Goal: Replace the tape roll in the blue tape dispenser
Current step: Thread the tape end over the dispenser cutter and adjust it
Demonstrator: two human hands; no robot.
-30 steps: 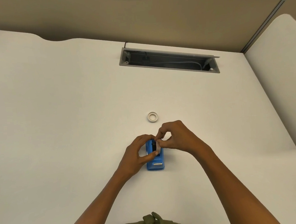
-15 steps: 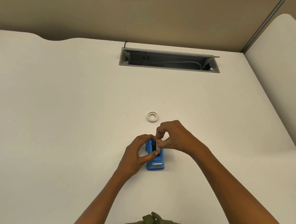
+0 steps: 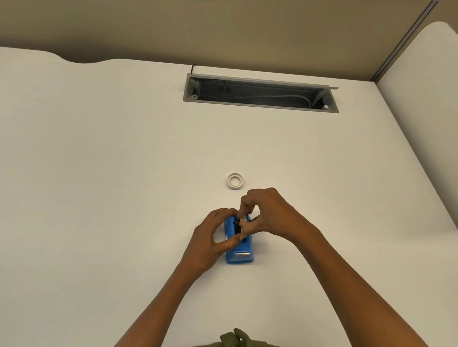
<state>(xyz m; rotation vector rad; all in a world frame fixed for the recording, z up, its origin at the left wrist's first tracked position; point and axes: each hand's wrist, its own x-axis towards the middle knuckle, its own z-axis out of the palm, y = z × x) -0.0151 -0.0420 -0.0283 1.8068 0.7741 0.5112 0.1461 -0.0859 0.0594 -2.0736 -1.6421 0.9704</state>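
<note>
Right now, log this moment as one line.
left hand grips blue tape dispenser | right hand pinches tape roll into it | spare ring beyond

Bare desk (image 3: 90, 208) all round; white ring (image 3: 235, 181) just beyond; cable slot (image 3: 260, 93) far.

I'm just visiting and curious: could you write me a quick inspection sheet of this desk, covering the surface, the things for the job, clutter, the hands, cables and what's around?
Surface: white desk, flat and plain.
Job's things: blue tape dispenser lies flat on the desk under both hands; a pale roll sits at its black slot; a white ring, apparently a tape roll or core, lies apart on the desk beyond the hands.
Clutter: nothing seen.
Hands: left hand holds the dispenser by its sides; right hand pinches the pale roll in its fingers.
Cables: pale cable inside the open grey cable tray; a black cable behind its far left corner.
Surroundings: tan partition wall; a second white desk to the right.
</note>
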